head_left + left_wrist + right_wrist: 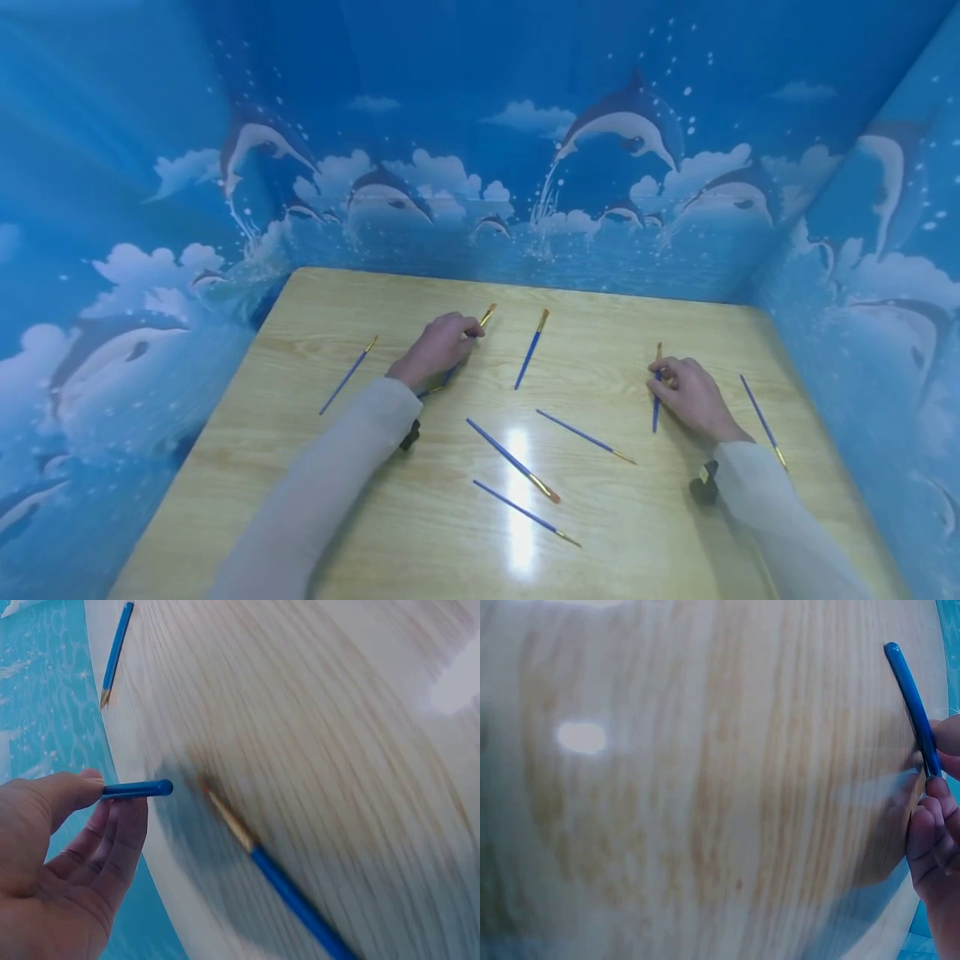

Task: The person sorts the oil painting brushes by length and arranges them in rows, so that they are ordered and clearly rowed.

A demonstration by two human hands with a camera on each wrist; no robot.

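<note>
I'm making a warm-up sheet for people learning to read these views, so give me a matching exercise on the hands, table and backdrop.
Column 1
1. Bare left hand
2. Bare right hand
3. Wood-grain table
4. Dolphin-print backdrop

Column 2
A. Mostly blue
B. Pinches a slim blue-and-gold paintbrush in the table's right half
C. Pale yellow-brown
D. Pinches an orange-tipped blue paintbrush in the table's left half

Pairs: 1-D, 2-B, 3-C, 4-A

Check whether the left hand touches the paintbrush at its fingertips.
Touching: the left wrist view shows the left hand pinching the paintbrush between thumb and fingers.
</note>
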